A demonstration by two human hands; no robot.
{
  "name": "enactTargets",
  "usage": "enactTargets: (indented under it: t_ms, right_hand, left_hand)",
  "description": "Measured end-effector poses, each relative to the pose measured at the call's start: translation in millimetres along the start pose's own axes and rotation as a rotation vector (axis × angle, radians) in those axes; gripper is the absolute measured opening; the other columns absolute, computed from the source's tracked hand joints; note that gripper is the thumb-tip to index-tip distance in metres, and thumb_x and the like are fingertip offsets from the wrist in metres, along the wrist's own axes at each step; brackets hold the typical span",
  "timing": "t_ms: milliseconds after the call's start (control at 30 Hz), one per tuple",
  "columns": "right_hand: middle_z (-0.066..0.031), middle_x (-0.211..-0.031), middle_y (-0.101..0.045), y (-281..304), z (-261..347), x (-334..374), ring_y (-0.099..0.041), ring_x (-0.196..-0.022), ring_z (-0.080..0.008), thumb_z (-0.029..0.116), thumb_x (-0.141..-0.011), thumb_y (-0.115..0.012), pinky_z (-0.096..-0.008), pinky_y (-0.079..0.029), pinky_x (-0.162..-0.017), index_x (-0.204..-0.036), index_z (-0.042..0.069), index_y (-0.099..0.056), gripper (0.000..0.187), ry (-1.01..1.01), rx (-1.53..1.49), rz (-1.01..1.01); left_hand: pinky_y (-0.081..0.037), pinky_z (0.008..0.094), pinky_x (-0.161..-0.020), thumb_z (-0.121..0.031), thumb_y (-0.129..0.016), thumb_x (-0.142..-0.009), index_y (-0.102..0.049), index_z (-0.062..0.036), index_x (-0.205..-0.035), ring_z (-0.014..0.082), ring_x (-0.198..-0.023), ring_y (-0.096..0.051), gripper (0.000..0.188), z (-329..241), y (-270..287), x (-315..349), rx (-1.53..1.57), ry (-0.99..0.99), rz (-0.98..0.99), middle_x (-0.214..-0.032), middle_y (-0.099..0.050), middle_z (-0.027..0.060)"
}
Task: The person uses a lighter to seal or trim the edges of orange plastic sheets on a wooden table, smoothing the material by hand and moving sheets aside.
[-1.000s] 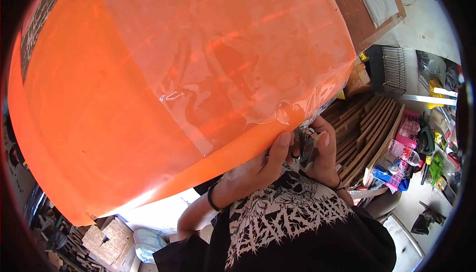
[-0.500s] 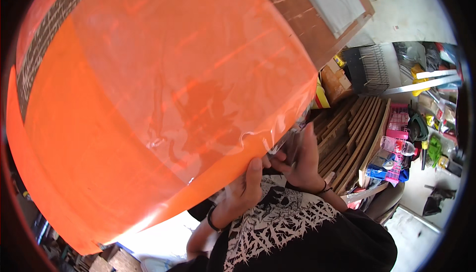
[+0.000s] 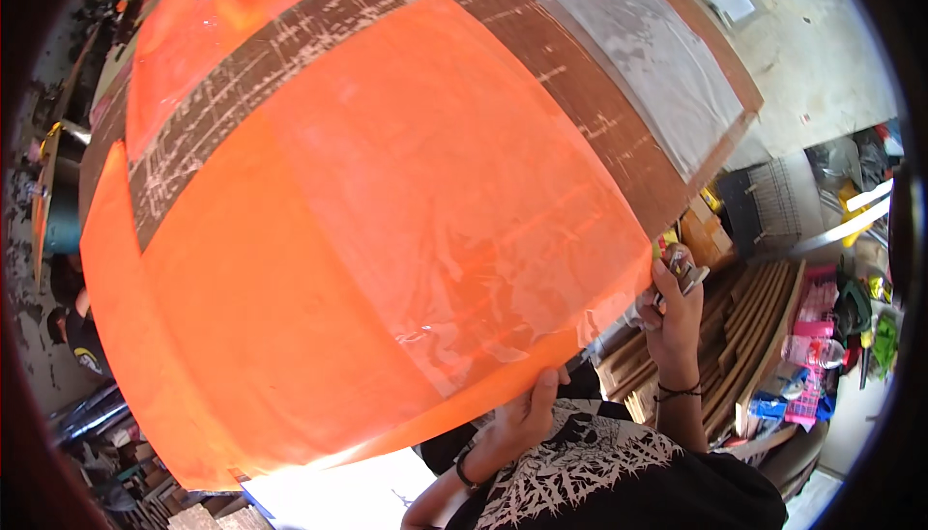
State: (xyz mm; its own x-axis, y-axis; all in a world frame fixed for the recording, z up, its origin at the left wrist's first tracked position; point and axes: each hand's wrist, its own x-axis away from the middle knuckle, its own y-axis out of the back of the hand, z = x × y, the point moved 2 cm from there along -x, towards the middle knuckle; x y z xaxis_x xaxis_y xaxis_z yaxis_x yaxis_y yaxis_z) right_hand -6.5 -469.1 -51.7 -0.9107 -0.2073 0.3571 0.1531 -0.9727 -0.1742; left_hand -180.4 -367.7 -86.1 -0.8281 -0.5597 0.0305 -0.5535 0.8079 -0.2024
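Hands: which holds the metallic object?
The right hand, farther right, holds the metallic object; the left hand is at the near edge of the nearer orange sheet.

The left of two head-worn fisheye cameras looks down from close above the orange sheet [image 3: 358, 269], with the wearer's black shirt [image 3: 677, 482] at the lower edge.

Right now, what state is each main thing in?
Brown board: scratched
Orange sheet: spread over the board
Clear film: wrinkled, covering part of the orange sheet
Grey sheet: creased, lying on the board
Left hand: thumb over the orange sheet's near edge
Right hand: closed around a small metallic object
Brown strips: bunched side by side
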Motion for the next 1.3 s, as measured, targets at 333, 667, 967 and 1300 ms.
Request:
enactTargets:
  t_ms: [333, 667, 967, 1300]
  right_hand:
    - [0.0025, -0.072, -0.051, -0.1, -1.8, -1.3, -0.046, -0.054, -0.0016, 0.011, -0.090, -0.060, -0.0143, -0.027, -0.038, -0.101, 0.011, -0.047, 0.017, 0.013, -0.018, 0.024]
    - [0.0029, -0.082, -0.049, -0.5, -4.6, 1.5, -0.035, -0.052, -0.0001, 0.006, -0.089, -0.059, -0.0151, -0.026, -0.040, -0.101, 0.010, -0.045, 0.019, 0.111, 0.027, 0.048]
    - [0.0044, -0.078, -0.046, -0.8, -3.8, 3.7, -0.035, -0.051, -0.0008, 0.005, -0.088, -0.060, -0.0159, -0.026, -0.040, -0.101, 0.010, -0.046, 0.020, 0.121, 0.019, 0.004]
    - [0.0023, -0.083, -0.052, 27.1, -43.2, 29.4, -0.049, -0.069, -0.0098, 0.056, -0.098, -0.032, -0.0232, -0.036, -0.053, -0.105, 0.014, -0.051, 0.046, -0.126, -0.124, 0.071]
  left_hand:
    - [-0.036, 0.0219, -0.060, -0.017, -0.032, -0.103, -0.053, 0.0008, -0.096, 0.0076, -0.067, -0.041, 0.028, 6.3, 3.1, 5.3, 0.106, 0.125, 0.007, -0.085, -0.054, 0.0029]
    - [-0.042, 0.0225, -0.070, -0.014, -0.034, -0.103, -0.052, 0.0011, -0.097, 0.0081, -0.077, -0.046, 0.025, 1.8, 5.7, 2.9, 0.078, 0.084, 0.049, -0.089, -0.054, 0.0033]
    - [-0.041, 0.0219, -0.067, -0.013, -0.035, -0.102, -0.052, 0.0010, -0.095, 0.0078, -0.074, -0.045, 0.023, 0.3, 3.2, 3.1, 0.152, 0.055, 0.009, -0.087, -0.053, 0.0026]
    - [-0.040, 0.0253, -0.062, -0.014, -0.036, -0.101, -0.054, 0.0007, -0.091, 0.0114, -0.071, -0.047, 0.026, 19.8, 11.9, 9.9, -0.299, -0.113, 0.149, -0.081, -0.053, 0.0041]
